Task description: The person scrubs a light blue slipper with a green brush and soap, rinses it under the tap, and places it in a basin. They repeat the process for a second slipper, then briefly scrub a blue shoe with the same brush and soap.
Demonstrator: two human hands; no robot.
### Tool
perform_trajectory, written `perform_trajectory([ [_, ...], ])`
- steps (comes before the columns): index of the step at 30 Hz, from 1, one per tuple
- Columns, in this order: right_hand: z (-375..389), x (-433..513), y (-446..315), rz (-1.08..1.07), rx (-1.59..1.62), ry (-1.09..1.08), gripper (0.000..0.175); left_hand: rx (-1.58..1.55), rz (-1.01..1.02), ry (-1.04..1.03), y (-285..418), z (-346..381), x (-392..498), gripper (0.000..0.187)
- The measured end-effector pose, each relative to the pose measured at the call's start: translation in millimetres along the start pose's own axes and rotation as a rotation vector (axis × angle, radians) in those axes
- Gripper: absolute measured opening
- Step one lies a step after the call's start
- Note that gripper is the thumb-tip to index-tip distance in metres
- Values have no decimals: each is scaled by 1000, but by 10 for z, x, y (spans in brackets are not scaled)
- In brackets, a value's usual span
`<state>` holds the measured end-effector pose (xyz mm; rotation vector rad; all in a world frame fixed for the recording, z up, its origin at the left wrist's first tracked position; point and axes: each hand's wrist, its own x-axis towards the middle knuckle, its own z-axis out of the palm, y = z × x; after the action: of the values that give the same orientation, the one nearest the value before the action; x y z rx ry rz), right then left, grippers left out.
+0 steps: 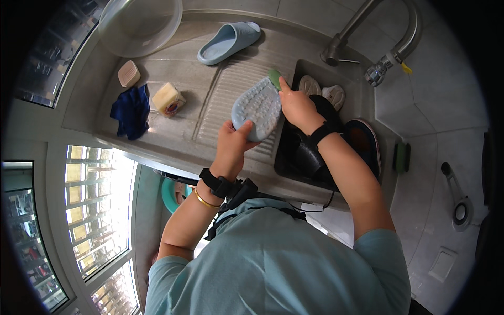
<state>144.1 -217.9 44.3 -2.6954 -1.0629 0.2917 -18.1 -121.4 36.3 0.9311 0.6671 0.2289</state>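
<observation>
My left hand [235,143] grips the near end of a light blue slipper [256,108], thumb on its wet, studded sole, which faces up. At the slipper's far end, my right hand [295,103] holds a green brush [275,78] against the edge; the brush's underside is hidden. Both hands are above the ribbed washboard part of a stone-like sink. A second light blue slipper [230,42] lies upright beyond them. To the left are a block of yellowish soap [168,98] in a partly opened wrapper, a dark blue cloth [131,112] and a small pinkish box [128,74].
The basin [301,69] at the right holds white shoes [334,97], a dark shoe [363,143] and black items. A metal faucet [376,73] arches over its far side. A translucent tub [140,27] stands at the back left. A green brush [401,157] is by the right wall.
</observation>
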Motion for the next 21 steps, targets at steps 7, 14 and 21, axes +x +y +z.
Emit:
perform_trajectory([
  [7, 104, -111, 110, -24, -58, -3, 46, 22, 4, -16, 18, -13, 15, 27],
  [14, 51, -13, 61, -23, 1, -50, 47, -10, 5, -8, 23, -28, 36, 27],
  [21, 79, -41, 133, -14, -36, 28, 45, 3, -11, -30, 46, -43, 28, 27],
])
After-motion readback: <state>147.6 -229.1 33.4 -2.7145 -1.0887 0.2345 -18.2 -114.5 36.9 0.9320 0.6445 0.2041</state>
